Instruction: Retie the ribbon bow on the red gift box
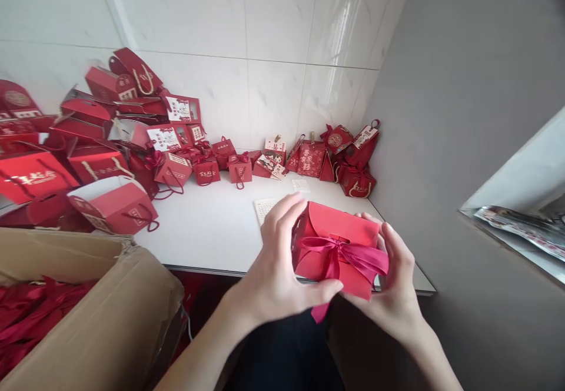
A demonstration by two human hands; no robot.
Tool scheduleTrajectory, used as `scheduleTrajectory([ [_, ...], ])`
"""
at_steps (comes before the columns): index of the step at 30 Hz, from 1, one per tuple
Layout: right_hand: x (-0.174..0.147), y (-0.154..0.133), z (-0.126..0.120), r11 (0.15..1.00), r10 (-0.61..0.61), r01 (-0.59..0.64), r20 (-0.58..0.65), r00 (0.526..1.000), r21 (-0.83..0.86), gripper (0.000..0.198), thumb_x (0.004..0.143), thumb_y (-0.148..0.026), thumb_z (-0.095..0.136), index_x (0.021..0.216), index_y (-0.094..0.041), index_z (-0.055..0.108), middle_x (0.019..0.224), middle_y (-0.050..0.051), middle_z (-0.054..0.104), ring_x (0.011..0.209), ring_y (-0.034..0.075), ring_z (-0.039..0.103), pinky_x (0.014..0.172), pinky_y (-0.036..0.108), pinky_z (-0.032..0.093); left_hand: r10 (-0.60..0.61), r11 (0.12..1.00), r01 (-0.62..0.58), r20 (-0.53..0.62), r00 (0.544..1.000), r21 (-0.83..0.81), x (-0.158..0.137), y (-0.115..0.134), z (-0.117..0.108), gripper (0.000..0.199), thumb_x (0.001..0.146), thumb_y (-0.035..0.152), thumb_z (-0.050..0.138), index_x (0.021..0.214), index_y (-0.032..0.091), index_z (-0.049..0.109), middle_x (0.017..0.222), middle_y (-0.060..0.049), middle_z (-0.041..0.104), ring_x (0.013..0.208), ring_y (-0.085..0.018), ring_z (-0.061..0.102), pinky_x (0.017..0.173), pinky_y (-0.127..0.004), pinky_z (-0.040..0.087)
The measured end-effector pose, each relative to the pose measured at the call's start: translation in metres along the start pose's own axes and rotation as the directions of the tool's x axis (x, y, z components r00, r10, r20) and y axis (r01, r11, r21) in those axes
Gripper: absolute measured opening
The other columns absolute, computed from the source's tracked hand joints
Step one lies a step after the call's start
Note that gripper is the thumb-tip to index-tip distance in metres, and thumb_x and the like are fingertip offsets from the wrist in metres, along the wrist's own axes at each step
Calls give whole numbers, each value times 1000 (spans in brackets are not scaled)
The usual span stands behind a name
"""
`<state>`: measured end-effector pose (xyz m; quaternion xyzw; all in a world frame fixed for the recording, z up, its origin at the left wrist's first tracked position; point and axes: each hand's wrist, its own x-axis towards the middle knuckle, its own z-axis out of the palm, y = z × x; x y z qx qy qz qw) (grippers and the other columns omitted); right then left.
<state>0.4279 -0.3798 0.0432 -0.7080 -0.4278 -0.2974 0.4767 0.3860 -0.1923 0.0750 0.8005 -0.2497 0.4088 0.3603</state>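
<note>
Between my two hands is a red gift box [344, 220], raised at the near edge of the white table. A dark pink ribbon [362, 257] is tied in a bow across its front, below a small slot in the flap. My left hand [282, 261] is closed round the box's left side, with the thumb along its lower front. On the other side my right hand [397, 267] grips the right end, its fingers partly behind the box. One ribbon tail hangs below the box. The back and underside are hidden.
A heap of red gift boxes [106, 161] covers the table's left. More small boxes [311, 158] line the tiled wall. A cardboard carton [101, 314] holding red ribbons stands at lower left. A printed sheet [265, 207] lies on the white table [198, 232]. A grey wall [441, 114] bounds the right.
</note>
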Motion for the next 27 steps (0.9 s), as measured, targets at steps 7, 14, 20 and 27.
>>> scheduleTrajectory([
  [7,55,24,20,954,211,-236,144,967,182,93,72,-48,72,142,-28,14,132,14,40,117,28,48,91,46,48,-244,947,313,465,851,-76,55,-47,-47,94,60,37,78,137,22,26,129,-17,47,117,-30,49,92,-45,47],
  [14,83,48,51,891,307,-317,83,948,326,60,90,-56,41,140,-31,19,142,13,30,123,27,42,90,50,46,-590,560,783,533,607,-271,97,-85,-86,49,67,36,70,110,19,54,97,-10,64,87,-23,64,73,-37,54],
  [20,33,95,89,884,438,-457,168,883,98,59,83,-58,50,125,-17,38,122,20,50,105,30,57,75,44,55,-867,180,872,346,359,-456,89,-90,-160,43,67,54,64,89,17,58,74,-8,64,65,-21,63,57,-34,53],
  [27,-33,157,109,982,187,-180,162,969,-58,38,81,-56,46,108,-30,52,98,13,62,90,36,62,74,55,54,-988,-27,731,131,85,-681,37,-62,-246,50,70,67,45,70,17,48,54,-3,57,49,-19,59,49,-32,52],
])
